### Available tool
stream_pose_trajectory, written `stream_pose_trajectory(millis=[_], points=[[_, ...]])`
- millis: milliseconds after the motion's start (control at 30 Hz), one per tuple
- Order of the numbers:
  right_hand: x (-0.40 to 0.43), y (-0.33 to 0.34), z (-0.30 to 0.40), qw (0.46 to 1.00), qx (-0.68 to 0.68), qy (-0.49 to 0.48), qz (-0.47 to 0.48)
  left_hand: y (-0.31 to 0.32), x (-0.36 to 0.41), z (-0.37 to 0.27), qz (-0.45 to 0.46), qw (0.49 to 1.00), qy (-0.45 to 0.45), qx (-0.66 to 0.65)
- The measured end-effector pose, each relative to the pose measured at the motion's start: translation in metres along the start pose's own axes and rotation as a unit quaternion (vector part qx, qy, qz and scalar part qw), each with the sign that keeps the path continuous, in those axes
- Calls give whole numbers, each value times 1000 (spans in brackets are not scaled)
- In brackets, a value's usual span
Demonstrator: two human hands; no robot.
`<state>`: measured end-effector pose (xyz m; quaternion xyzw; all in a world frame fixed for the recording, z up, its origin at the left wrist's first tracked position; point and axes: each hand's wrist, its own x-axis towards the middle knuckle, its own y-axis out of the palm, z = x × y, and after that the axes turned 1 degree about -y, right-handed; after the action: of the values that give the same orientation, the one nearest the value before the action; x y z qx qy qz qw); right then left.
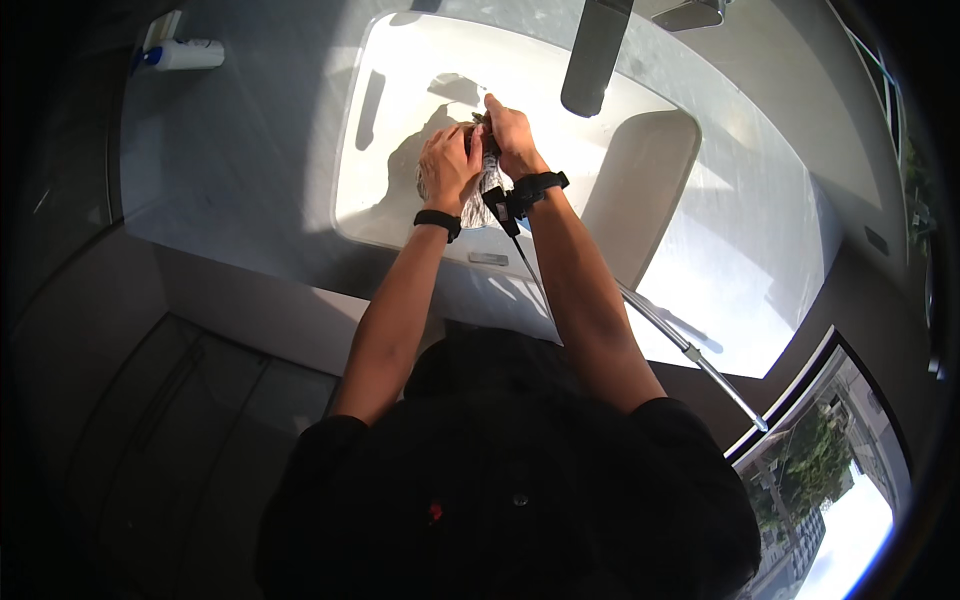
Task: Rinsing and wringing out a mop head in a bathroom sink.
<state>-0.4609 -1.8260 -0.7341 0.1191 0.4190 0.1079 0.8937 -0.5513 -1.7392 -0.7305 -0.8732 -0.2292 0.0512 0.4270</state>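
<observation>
A crumpled dark-and-white patterned thing, seemingly cloth (pixel 475 210), is bunched between my two hands over the white sink basin (pixel 382 180). My left hand (pixel 448 166) lies over its left side with the fingers bent around it. On the other side my right hand (pixel 513 136) grips its upper end, thumb raised. The two hands almost touch at the top of the bundle, where a small dark part shows between them. Glare and my fingers hide much of its shape. Each wrist wears a black band; the right one carries a black device.
A dark faucet spout (pixel 592 67) reaches over the basin from the back. At the grey counter's (pixel 247 142) far left lies a white bottle (pixel 187 55) with a blue cap. A metal pole (pixel 694 354) slants past my right arm, near a window (pixel 817 457).
</observation>
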Motion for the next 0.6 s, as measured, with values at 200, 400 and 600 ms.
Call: stream_pose_trajectory(millis=[200, 400, 600], points=[[-29, -23, 18, 989, 20, -35, 141, 5, 5, -11, -36, 996, 75, -4], [-18, -47, -5, 873, -446, -195, -34, 24, 27, -3, 139, 983, -64, 97], [-21, -23, -36, 805, -557, -192, -68, 29, 22, 1, 73, 991, 5, 116]])
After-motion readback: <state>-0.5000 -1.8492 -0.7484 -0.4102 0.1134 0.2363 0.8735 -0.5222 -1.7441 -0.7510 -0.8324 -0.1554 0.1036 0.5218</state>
